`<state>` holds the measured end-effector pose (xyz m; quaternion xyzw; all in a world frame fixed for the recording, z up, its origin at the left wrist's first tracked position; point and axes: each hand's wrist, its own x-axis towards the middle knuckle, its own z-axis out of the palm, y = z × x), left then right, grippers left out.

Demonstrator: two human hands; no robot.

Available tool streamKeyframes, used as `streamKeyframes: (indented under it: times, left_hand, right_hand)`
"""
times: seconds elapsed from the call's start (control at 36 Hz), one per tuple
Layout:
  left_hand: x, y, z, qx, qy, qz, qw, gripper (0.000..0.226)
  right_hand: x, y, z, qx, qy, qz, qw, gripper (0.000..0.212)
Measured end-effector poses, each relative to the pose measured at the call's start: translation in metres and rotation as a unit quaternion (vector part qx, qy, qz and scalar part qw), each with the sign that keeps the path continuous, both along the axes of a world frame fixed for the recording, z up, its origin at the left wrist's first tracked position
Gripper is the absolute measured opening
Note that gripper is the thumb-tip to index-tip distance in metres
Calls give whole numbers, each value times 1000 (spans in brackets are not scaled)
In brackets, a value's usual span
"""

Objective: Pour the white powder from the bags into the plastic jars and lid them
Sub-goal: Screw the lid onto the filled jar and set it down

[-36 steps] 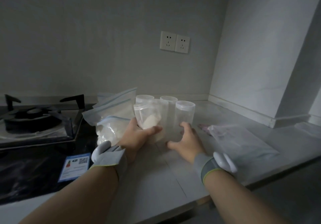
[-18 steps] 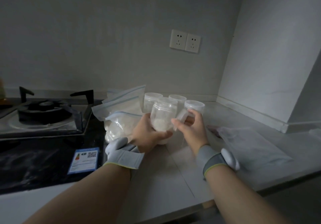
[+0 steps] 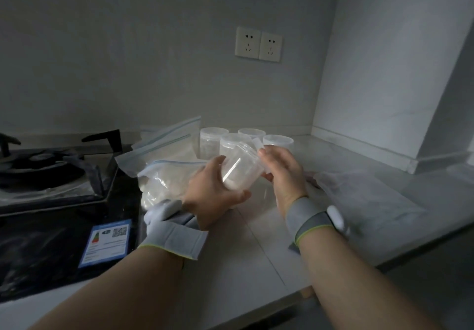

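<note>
Presently I note the left hand (image 3: 210,191) clamped round the tilted jar (image 3: 237,168) above the counter (image 3: 256,252), fingers of the right hand (image 3: 282,173) curled on its lid (image 3: 252,147); opening it aslant risks spilling powder.

Dim grey walls (image 3: 128,60), double wall socket (image 3: 258,44), pale countertop (image 3: 246,260), black gas hob (image 3: 51,176)

QR code (image 3: 120,231) on the blue label (image 3: 106,244); its small print illegible.
</note>
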<state>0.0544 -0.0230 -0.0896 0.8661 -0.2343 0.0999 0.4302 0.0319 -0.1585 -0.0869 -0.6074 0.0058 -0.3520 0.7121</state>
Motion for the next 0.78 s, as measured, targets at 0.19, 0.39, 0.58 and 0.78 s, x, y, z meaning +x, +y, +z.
streamKeyframes:
  times: [0.19,0.39,0.58,0.78]
  left_hand:
    - [0,2,4,67,-14,-6,998,88]
    - [-1,1,5,82,-15,-9,996,82]
    - [-5,1,7,75,-9,-9,997,82]
    - [-10,0,9,47,11,-19,999,77]
  right_hand:
    - [-2,-1,1,-28,-12,-7,1000,11]
    - [0,-1,0,-28,-18,-10,999,14]
    - [1,0,-1,-24,-28,-12,999,15]
    - [3,-3,-2,16,-29,-6,999,20]
